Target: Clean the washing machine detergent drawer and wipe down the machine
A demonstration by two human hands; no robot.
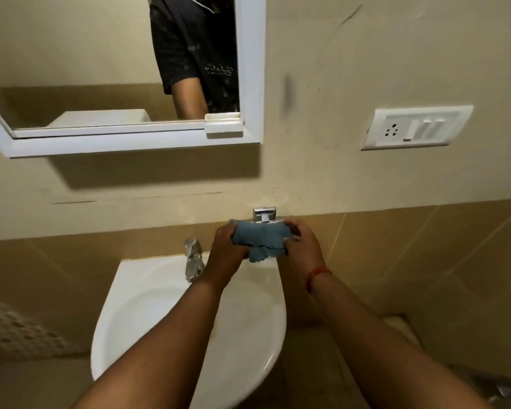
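Observation:
A bunched blue-grey cloth [260, 237] with a scalloped edge is held between both hands above the back right of a white wash basin [148, 305]. My left hand [223, 250] grips the cloth's left end and my right hand [300, 243] grips its right end. The cloth's lower edge hangs down between the hands. No washing machine or detergent drawer is in view.
A chrome tap [193, 259] stands at the basin's back edge, left of my hands. A chrome wall fitting [264, 214] sits just behind the cloth. Above are a white-framed mirror [250, 69] and a switch and socket plate [416, 126] on the beige wall.

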